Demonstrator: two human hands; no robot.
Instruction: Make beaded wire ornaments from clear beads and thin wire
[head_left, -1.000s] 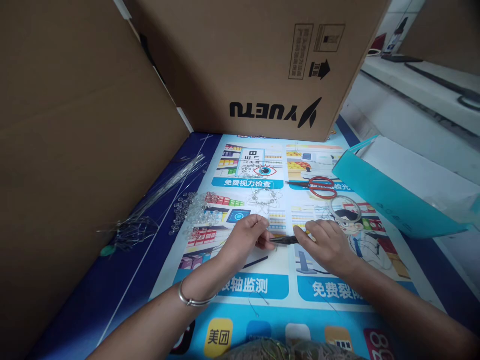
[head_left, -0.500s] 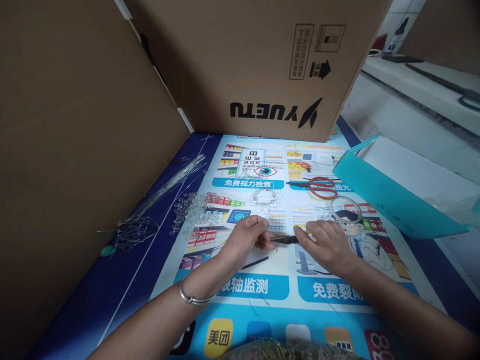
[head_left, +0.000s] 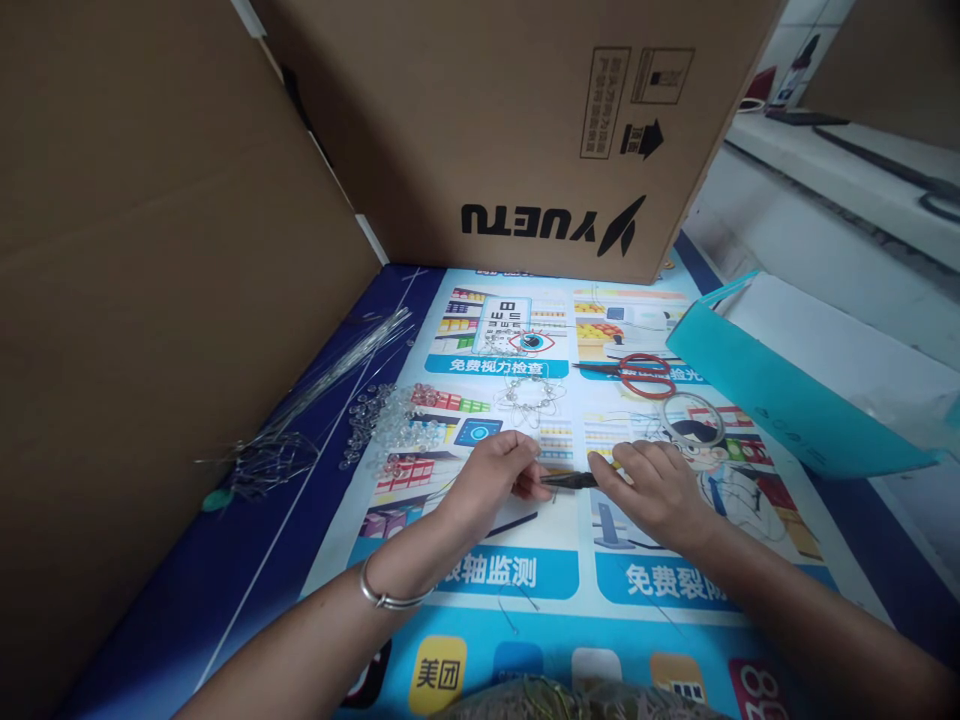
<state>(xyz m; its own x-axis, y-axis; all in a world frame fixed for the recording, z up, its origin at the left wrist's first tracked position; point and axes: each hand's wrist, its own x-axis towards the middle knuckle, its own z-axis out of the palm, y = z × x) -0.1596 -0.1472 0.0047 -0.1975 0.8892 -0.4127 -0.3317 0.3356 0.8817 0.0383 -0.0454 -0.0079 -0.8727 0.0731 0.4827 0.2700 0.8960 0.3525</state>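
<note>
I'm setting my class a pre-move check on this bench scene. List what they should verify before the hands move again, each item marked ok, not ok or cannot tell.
1. Yellow-handled pliers held in the right hand: ok.
2. Left hand at the pliers' tips: ok.
3. Something gripped between those tips: cannot tell; the left fingers hide them.
4. Clear beads out from under both hands: ok; they lie in a loose pile beyond the left hand.
5. Red-handled scissors unobstructed by either hand: ok.
6. Printed sheet free of stray wire: not ok; a thin curved piece of wire lies on its near part.
</note>
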